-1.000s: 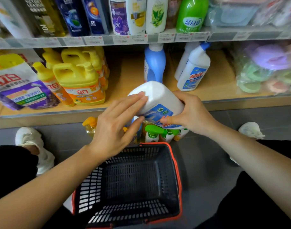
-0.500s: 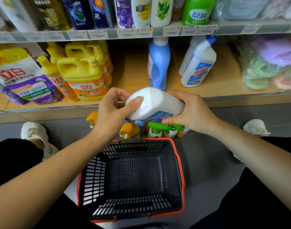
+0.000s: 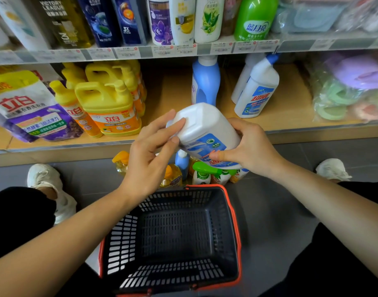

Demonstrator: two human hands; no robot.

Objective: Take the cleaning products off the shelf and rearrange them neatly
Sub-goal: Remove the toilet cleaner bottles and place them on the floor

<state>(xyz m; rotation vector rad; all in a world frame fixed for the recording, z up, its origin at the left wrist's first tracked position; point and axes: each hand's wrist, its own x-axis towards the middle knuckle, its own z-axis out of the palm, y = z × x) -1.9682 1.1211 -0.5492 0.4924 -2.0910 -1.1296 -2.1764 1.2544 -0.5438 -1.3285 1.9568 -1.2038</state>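
Observation:
A white bottle with a blue label [image 3: 205, 129] hangs tilted, base up, in front of the lower shelf [image 3: 291, 129]. My right hand [image 3: 250, 148] grips its lower part, thumb on the label. My left hand [image 3: 151, 153] touches the upturned base with extended fingers and thumb. On the shelf stand yellow detergent jugs [image 3: 106, 103], a blue bottle [image 3: 205, 82] and white angled-neck cleaner bottles [image 3: 256, 91]. Several small bottles [image 3: 203, 174] stand on the floor below the held bottle.
A black basket with an orange rim [image 3: 235, 211] sits on the grey floor between my knees. A purple-and-white refill pouch [image 3: 27, 110] lies at the shelf's left; bagged pastel items [image 3: 351, 86] at its right. Shampoo bottles [image 3: 183, 18] fill the upper shelf.
The bottle has tipped more upright again after lying flatter half a second ago. My left hand's fingers went from curled round its base to extended against it. The right hand kept its hold.

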